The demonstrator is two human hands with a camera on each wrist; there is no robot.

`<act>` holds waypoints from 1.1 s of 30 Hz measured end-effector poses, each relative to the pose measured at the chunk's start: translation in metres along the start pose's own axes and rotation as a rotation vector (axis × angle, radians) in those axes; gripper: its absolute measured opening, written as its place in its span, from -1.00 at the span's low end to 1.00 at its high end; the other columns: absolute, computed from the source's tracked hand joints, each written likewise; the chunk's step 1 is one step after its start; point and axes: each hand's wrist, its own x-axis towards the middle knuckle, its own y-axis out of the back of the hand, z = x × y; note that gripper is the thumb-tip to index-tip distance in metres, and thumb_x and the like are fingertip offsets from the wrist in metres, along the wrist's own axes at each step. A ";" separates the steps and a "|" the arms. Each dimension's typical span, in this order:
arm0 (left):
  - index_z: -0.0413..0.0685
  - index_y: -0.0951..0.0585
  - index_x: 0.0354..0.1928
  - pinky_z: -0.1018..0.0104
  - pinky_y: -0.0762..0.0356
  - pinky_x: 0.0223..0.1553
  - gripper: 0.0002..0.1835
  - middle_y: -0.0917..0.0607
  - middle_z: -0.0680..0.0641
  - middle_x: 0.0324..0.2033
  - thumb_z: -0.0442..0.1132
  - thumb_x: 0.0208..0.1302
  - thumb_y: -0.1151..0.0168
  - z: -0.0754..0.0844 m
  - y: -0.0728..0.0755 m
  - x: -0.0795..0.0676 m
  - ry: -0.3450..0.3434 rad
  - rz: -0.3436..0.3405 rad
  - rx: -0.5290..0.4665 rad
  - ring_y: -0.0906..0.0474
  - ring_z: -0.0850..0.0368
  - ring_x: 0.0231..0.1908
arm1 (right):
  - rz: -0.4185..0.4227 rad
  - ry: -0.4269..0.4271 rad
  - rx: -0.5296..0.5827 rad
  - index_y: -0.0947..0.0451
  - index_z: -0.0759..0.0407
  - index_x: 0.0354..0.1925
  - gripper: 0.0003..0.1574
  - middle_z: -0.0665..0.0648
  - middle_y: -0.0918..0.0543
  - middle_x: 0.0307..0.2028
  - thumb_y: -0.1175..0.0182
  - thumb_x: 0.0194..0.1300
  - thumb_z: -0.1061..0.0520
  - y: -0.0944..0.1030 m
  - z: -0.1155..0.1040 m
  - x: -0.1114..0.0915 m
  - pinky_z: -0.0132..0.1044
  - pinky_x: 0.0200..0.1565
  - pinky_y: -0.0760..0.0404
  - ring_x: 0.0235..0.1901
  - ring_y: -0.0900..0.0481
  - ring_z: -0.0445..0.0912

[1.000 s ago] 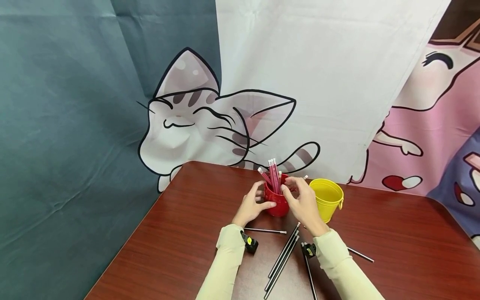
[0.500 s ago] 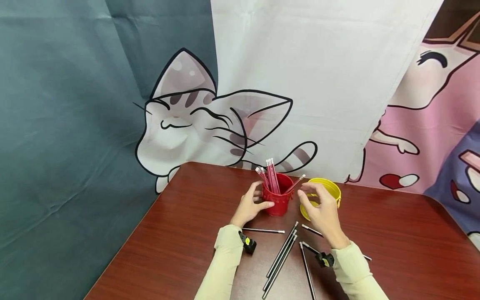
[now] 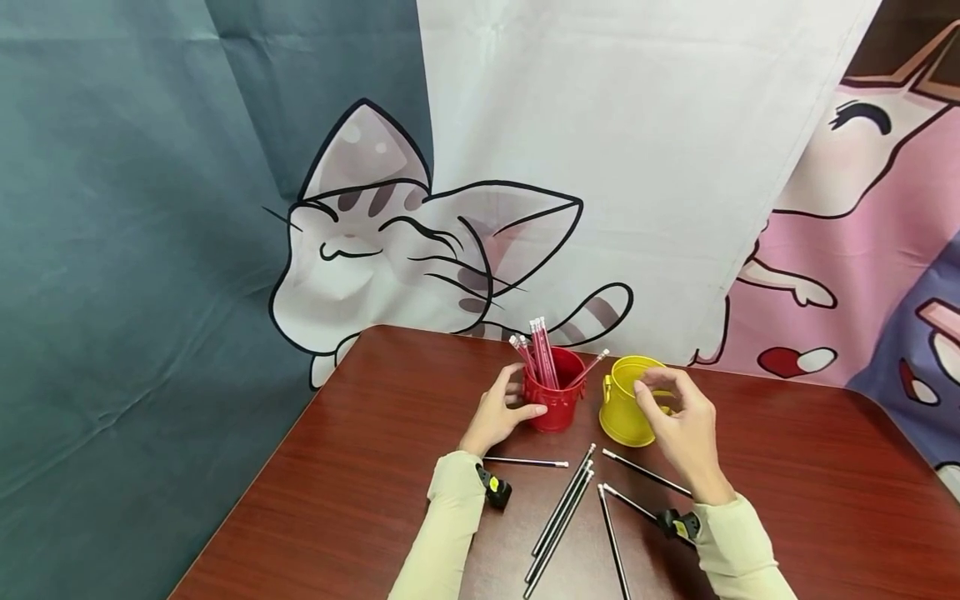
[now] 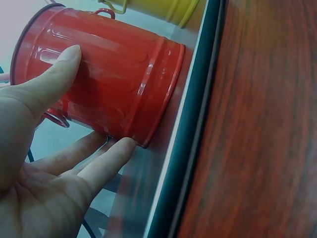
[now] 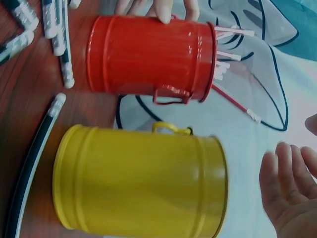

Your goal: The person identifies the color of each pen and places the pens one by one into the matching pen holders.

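Note:
My left hand [image 3: 498, 410] holds a small red bucket [image 3: 551, 406] from the left side, the thumb [image 4: 62, 69] on its front wall and the other fingers round its side. Several pink pencils [image 3: 544, 354] with white erasers stand in that bucket, one leaning to the right rim. My right hand [image 3: 686, 425] is in the air at the right of a yellow bucket [image 3: 622, 417], partly in front of it. Nothing is between its loosely bent fingers [image 5: 285, 168]. The yellow bucket stands upright, apart from the red one; what is inside it cannot be seen.
Several black pencils with white erasers lie about the brown table [image 3: 352, 467]: a bundle [image 3: 558, 525] in the middle, a single black pencil [image 3: 528, 461] near my left wrist, others by my right forearm. A cartoon cat curtain [image 3: 510, 108] hangs behind the table.
My right hand has moved right, from the red bucket's rim past the yellow bucket. A pink pencil now leans on the red bucket's right rim. My left hand stays on the red bucket.

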 end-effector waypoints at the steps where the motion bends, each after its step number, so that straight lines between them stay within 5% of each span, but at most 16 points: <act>1: 0.25 -0.22 0.28 -0.03 -0.47 0.00 -0.23 -0.55 -0.19 0.00 -0.13 0.04 -0.38 -0.005 -0.001 0.002 0.000 0.004 0.006 -0.51 -0.11 -0.01 | -0.001 -0.010 -0.006 -0.50 0.42 -0.20 -0.75 0.22 -0.59 -0.31 -0.24 0.09 0.36 0.002 0.000 0.000 -0.57 -0.32 -0.51 -0.37 -0.55 -0.24; 12: 0.42 -0.22 0.25 0.12 -0.51 -0.03 -0.24 -0.57 -0.09 -0.03 -0.02 0.02 -0.38 -0.009 -0.002 0.005 0.003 0.018 0.017 -0.54 0.01 -0.04 | 0.046 -0.120 -0.091 -0.50 0.22 -0.09 -0.56 -0.10 -0.53 -0.22 -0.36 0.01 0.22 0.012 0.047 0.000 -0.54 -0.26 -0.45 -0.29 -0.51 -0.13; 17: 0.48 -0.21 0.24 0.16 -0.51 -0.02 -0.23 -0.57 -0.04 -0.02 0.00 0.00 -0.38 -0.011 -0.003 0.005 0.019 0.013 0.024 -0.54 0.07 -0.05 | 0.042 -0.177 -0.139 -0.43 0.19 0.01 -0.41 0.01 -0.47 -0.12 -0.39 0.00 0.12 0.017 0.057 0.001 -0.48 -0.24 -0.39 -0.21 -0.43 -0.06; 25: 0.35 -0.21 0.27 0.04 -0.49 0.00 -0.23 -0.56 -0.14 0.00 -0.06 0.02 -0.38 -0.009 -0.002 0.004 0.016 0.008 0.003 -0.53 -0.06 -0.02 | -0.124 -0.310 -0.169 -0.13 0.16 0.26 -0.08 0.20 -0.31 0.14 -0.34 0.05 -0.05 0.024 0.073 0.002 -0.41 -0.06 -0.32 0.05 -0.30 0.02; 33: 0.08 -0.23 0.29 -0.08 -0.45 0.00 -0.25 -0.53 -0.29 0.00 -0.24 0.06 -0.35 0.025 0.006 -0.007 0.027 -0.021 -0.028 -0.49 -0.24 0.00 | -0.239 -0.327 -0.092 0.07 0.11 0.36 0.08 0.24 -0.21 0.24 -0.33 0.07 -0.05 0.020 0.088 0.001 -0.48 -0.03 -0.33 0.10 -0.30 0.06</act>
